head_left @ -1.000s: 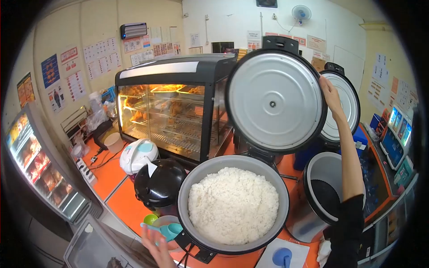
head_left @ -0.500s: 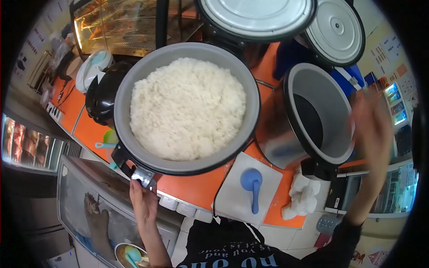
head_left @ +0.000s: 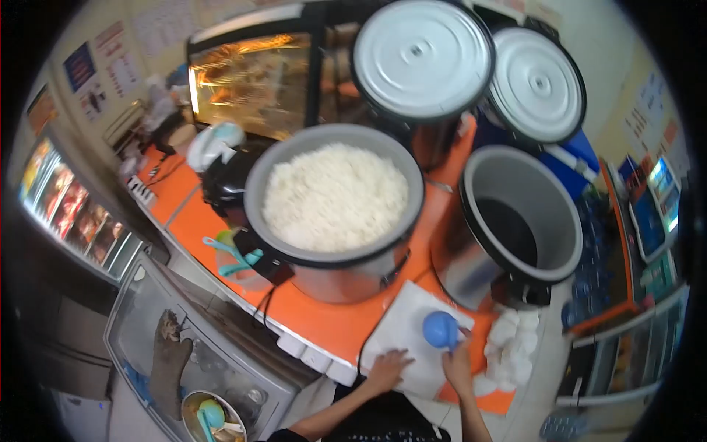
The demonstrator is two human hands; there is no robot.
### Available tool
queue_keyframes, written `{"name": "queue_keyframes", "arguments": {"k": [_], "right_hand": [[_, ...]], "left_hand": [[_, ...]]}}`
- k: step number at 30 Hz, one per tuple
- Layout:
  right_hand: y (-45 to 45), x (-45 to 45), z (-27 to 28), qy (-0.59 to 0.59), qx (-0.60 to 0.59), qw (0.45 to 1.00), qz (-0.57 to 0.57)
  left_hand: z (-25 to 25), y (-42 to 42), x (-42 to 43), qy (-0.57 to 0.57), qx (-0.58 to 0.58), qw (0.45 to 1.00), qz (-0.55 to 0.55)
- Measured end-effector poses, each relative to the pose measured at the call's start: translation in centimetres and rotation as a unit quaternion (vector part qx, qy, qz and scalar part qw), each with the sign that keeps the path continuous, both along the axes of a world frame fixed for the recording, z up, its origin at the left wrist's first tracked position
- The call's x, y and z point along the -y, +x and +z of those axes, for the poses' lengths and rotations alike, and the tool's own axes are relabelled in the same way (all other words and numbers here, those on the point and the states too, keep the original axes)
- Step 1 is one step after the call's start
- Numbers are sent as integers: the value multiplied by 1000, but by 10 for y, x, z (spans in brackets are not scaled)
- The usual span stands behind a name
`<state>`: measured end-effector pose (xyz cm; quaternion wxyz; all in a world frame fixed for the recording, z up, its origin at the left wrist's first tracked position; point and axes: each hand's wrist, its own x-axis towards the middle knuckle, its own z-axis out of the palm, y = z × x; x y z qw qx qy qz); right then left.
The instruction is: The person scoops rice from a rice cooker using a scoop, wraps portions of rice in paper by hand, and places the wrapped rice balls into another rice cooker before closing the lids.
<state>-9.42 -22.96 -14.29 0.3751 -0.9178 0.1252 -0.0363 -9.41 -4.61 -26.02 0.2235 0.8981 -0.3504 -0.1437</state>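
Observation:
A blue scoop (head_left: 440,329) with a round bowl and short handle lies on a white sheet (head_left: 398,317) near the counter's front edge. My right hand (head_left: 458,362) is closed around its handle. To the left, my left hand (head_left: 391,370) rests over the sheet's near part, fingers spread and holding nothing. Beyond the hands, a large cooker (head_left: 335,283) is filled high with white rice (head_left: 335,195). On its right stands a second cooker (head_left: 453,265), its lid up and its grey pot showing a dark bottom.
White crumpled bags (head_left: 509,350) lie right of the sheet. Two raised lids (head_left: 423,62) stand at the back near a lit display case (head_left: 254,85). Turquoise utensils (head_left: 232,254) sit left of the rice. Below left, a chest freezer (head_left: 121,313) bears a brown mitt (head_left: 171,361) and a bowl (head_left: 193,404).
My left hand has let go of the rice cooker's metal latch and moved right onto the sheet. From the second cooker's rim, my right hand has come down and gripped the scoop.

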Motion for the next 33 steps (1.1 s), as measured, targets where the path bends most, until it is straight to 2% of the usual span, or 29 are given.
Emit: {"name": "queue_keyframes", "arguments": {"k": [1,4,5,6,7,8,9,11,13,15,18,19,24,28,29,33], "right_hand": [[0,2,22,22,49,999,6],[32,-32,162,197,84,975,61],[50,-45,200,244,91,962,77],[73,-67,224,208,217,948,102],[102,-77,240,125,276,942,143],[138,-89,248,-40,327,924,194],[178,-102,250,-202,368,876,237],[253,-132,244,-419,194,860,218],[332,-145,216,-509,244,815,131],[367,-156,206,-564,215,774,192],[373,-161,219,-595,148,736,287],[369,-157,219,-592,130,730,316],[327,-187,219,-600,97,706,363],[253,-217,212,-549,73,745,373],[248,-219,206,-524,66,768,363],[259,-218,206,-466,14,802,373]], "left_hand": [[-6,-7,6,-9,12,999,30],[-14,-14,28,-20,26,996,80],[-8,-14,26,-65,12,993,96],[15,-9,23,-129,51,982,131],[49,3,13,-192,88,964,163],[80,18,-2,-253,125,940,194],[103,35,-19,-289,182,912,228],[148,71,-65,-356,339,798,348],[169,113,-117,-368,447,693,429],[187,154,-156,-436,440,627,472],[196,171,-181,-413,427,706,385],[190,177,-180,-411,490,677,364],[186,176,-181,-430,480,675,359],[187,176,-183,-432,481,682,341],[187,177,-182,-436,484,677,343],[185,174,-179,-440,482,668,357]]}}
